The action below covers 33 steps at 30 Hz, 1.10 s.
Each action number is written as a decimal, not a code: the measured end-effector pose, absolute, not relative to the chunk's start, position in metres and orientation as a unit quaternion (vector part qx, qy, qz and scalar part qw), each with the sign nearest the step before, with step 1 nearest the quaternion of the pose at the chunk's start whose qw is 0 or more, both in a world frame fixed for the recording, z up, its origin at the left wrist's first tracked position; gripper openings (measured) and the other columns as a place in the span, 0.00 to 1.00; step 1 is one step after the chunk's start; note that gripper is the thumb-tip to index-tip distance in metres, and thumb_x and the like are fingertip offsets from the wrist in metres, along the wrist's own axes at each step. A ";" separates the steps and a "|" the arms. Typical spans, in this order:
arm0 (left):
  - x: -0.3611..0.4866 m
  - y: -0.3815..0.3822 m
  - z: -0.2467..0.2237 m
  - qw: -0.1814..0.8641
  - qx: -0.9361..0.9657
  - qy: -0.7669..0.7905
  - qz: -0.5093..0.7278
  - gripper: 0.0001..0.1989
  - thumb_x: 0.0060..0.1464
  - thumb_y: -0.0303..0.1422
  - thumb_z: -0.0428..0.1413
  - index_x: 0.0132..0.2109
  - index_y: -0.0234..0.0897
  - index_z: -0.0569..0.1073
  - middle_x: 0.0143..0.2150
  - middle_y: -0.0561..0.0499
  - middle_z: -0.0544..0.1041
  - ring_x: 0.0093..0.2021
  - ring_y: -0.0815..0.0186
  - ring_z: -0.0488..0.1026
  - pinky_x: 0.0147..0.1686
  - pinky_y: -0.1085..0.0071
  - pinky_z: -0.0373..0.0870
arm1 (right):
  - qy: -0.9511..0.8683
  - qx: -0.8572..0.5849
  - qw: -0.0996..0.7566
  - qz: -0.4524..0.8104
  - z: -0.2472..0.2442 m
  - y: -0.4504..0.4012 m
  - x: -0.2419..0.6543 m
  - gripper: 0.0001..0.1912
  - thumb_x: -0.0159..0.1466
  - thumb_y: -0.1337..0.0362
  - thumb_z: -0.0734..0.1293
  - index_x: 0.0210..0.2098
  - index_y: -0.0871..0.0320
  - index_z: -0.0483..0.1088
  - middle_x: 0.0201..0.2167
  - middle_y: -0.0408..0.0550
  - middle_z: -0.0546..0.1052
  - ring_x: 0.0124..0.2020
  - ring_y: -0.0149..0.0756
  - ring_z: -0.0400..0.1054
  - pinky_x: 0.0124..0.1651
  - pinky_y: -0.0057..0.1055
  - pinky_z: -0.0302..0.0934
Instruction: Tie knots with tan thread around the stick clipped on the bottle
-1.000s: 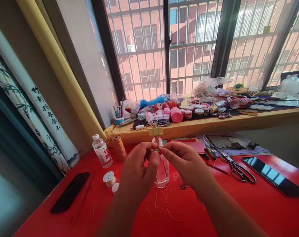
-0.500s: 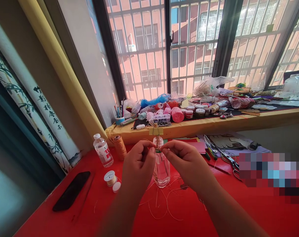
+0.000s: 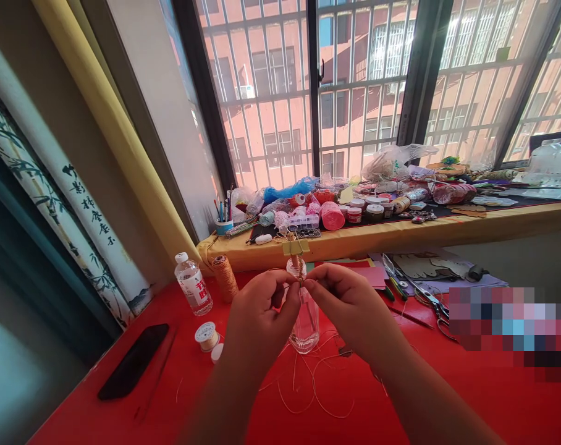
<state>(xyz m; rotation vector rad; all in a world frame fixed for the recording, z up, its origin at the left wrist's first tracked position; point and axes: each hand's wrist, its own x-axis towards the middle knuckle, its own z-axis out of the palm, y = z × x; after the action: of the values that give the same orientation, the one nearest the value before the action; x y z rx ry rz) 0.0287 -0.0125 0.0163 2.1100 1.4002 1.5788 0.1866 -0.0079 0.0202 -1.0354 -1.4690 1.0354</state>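
Observation:
Just in front of the neck of a clear glass bottle (image 3: pixel 304 337), my left hand (image 3: pixel 264 309) and my right hand (image 3: pixel 343 303) almost meet. Both are closed, thumb against forefinger, pinching a braided cord (image 3: pixel 301 269) and its thin strands. A yellow binder clip (image 3: pixel 296 248) is fixed to the top of a stick at the bottle's mouth, and the braid hangs from there. My fingers hide the lower braid. Loose pale threads (image 3: pixel 314 395) curl on the red table below the bottle.
Left on the red table (image 3: pixel 169 426) are a phone (image 3: pixel 134 361), a white thread spool (image 3: pixel 207 337), a labelled bottle (image 3: pixel 194 284) and an orange cord cone (image 3: pixel 225 279). Scissors (image 3: pixel 429 298) lie right. Jars, yarn and bags crowd the windowsill (image 3: pixel 377 240).
My left fingers have shifted slightly right, closer to my right fingertips. The small green piece seen between them earlier no longer shows. The clip and stick have tilted a little.

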 end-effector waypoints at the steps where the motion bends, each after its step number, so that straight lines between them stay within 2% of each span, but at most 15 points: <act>1: 0.029 -0.013 0.016 0.086 0.699 0.472 0.530 0.06 0.61 0.34 0.57 0.38 0.40 0.78 0.22 0.60 0.63 0.23 0.70 0.62 0.25 0.73 0.58 | -0.609 -0.431 0.511 0.428 0.021 -0.008 0.188 0.12 0.64 0.53 0.68 0.35 0.56 0.73 0.24 0.39 0.66 0.24 0.31 0.53 0.26 0.29 0.48; 5: 0.030 -0.015 0.017 0.121 0.675 0.485 0.543 0.08 0.63 0.35 0.54 0.38 0.40 0.76 0.24 0.58 0.69 0.24 0.69 0.65 0.25 0.73 0.61 | -0.608 -0.429 0.518 0.422 0.023 -0.009 0.189 0.11 0.64 0.54 0.68 0.33 0.56 0.71 0.23 0.38 0.64 0.24 0.30 0.52 0.25 0.28 0.47; 10: 0.033 -0.019 0.023 0.154 0.682 0.486 0.524 0.08 0.65 0.35 0.53 0.39 0.40 0.75 0.31 0.55 0.78 0.29 0.67 0.73 0.29 0.72 0.65 | -0.607 -0.413 0.508 0.451 0.021 -0.011 0.186 0.10 0.63 0.56 0.69 0.33 0.57 0.72 0.25 0.41 0.68 0.26 0.31 0.56 0.27 0.28 0.50; 16: 0.032 -0.018 0.021 0.130 0.686 0.491 0.521 0.08 0.65 0.34 0.50 0.41 0.41 0.74 0.31 0.54 0.77 0.29 0.66 0.71 0.29 0.71 0.64 | -0.610 -0.431 0.510 0.427 0.017 -0.010 0.186 0.13 0.64 0.51 0.70 0.34 0.56 0.74 0.22 0.39 0.63 0.23 0.31 0.52 0.25 0.29 0.46; 19: 0.031 -0.017 0.019 0.121 0.684 0.494 0.523 0.08 0.65 0.34 0.50 0.42 0.41 0.74 0.31 0.54 0.77 0.28 0.66 0.71 0.29 0.71 0.64 | -0.603 -0.431 0.511 0.434 0.016 -0.009 0.187 0.13 0.63 0.52 0.70 0.33 0.55 0.73 0.22 0.39 0.64 0.23 0.30 0.52 0.24 0.29 0.45; 24: 0.027 -0.015 0.020 0.074 0.718 0.475 0.503 0.04 0.63 0.33 0.55 0.40 0.41 0.75 0.28 0.56 0.74 0.28 0.67 0.70 0.28 0.72 0.64 | -0.605 -0.423 0.514 0.437 0.019 -0.010 0.185 0.11 0.62 0.55 0.70 0.32 0.57 0.73 0.22 0.39 0.64 0.23 0.30 0.53 0.25 0.28 0.47; 30: 0.019 -0.013 0.021 0.044 0.748 0.439 0.496 0.06 0.67 0.32 0.55 0.41 0.41 0.76 0.37 0.53 0.81 0.34 0.66 0.75 0.34 0.73 0.68 | -0.605 -0.430 0.530 0.409 0.019 -0.011 0.185 0.14 0.65 0.51 0.70 0.35 0.57 0.76 0.20 0.36 0.59 0.21 0.29 0.48 0.23 0.28 0.43; 33: 0.021 -0.015 0.021 0.040 0.728 0.471 0.497 0.07 0.67 0.33 0.54 0.39 0.41 0.75 0.35 0.53 0.80 0.33 0.65 0.75 0.32 0.72 0.67 | -0.608 -0.428 0.536 0.400 0.018 -0.012 0.184 0.13 0.64 0.52 0.70 0.33 0.56 0.76 0.20 0.36 0.59 0.21 0.29 0.48 0.22 0.28 0.42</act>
<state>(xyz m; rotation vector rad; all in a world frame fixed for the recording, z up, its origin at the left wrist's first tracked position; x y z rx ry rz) 0.0211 -0.0146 0.0215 2.2312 1.4419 1.5217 0.1836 -0.0116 0.0180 -1.0199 -1.4474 0.9536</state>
